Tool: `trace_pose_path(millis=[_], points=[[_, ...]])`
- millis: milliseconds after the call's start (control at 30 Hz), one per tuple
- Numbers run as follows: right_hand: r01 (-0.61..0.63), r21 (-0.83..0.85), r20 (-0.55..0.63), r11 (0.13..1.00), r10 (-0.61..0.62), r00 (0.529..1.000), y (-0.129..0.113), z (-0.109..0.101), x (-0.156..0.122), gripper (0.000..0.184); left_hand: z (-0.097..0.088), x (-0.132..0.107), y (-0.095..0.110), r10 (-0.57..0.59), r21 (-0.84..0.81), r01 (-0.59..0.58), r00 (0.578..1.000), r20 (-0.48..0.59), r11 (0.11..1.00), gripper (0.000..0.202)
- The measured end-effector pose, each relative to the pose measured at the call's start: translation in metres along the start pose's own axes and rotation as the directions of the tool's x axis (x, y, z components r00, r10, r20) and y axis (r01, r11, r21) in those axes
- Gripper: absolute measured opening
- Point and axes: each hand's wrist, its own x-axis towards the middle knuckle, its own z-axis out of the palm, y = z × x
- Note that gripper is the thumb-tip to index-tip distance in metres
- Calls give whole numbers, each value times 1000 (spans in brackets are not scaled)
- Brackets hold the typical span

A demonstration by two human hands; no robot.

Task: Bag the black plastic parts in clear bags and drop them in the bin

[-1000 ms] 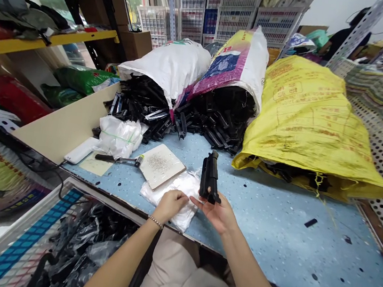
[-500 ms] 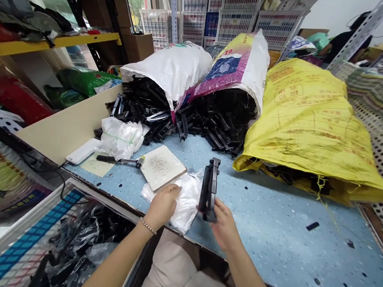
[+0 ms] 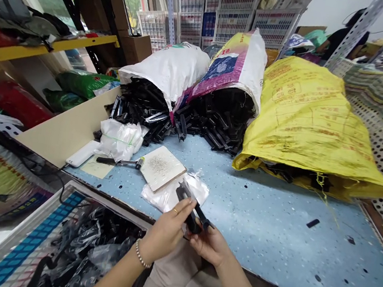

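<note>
A long black plastic part [image 3: 184,193] is tilted in front of me, just over the table's near edge. My left hand [image 3: 167,229] is closed on its left side, fingers pressed along it. Around the lower right end my right hand [image 3: 211,246] is closed, thumb towards me. Behind the part lies a stack of clear plastic bags [image 3: 160,197], partly under a square pale board [image 3: 162,164] strewn with tiny dark pieces. A black-handled tool [image 3: 117,161] with a metal shaft rests left of the board.
Black plastic parts [image 3: 211,125] spill from two white sacks [image 3: 174,65]. A yellow sack [image 3: 315,127] stands at the right. Below left, a crate [image 3: 25,246] holds bagged black pieces. A bundled plastic bag [image 3: 121,138] and a white device [image 3: 82,153] lie at the table's left.
The black part has come down and left from upright to tilted, carried by my right hand. My left hand has left the plastic bags and taken hold of the part too.
</note>
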Motion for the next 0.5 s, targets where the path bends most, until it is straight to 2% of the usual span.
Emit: trace_pose_path(millis=[167,267,333,400,433,500], points=[[97,46,19,994,-98,995,12,4,-20,40,3,-10,-2,-53,39,62,979,-199,997,80],[78,4,18,997,-78,997,13,6,-23,35,3,-13,2,-28,76,49,965,-260,996,80],[88,-57,-15,994,-89,996,8,10,-19,32,7,-15,12,43,99,-21,974,-224,995,80],[160,-213,-113,964,-187,976,3,16,-16,25,13,-17,25,130,93,-119,984,-122,989,82],[198,-330,-176,923,-266,948,2,20,-14,22,16,-17,31,161,73,-156,985,-64,985,84],[228,-593,-246,772,-443,862,4,30,-14,18,18,-19,44,156,17,-156,988,5,988,84]])
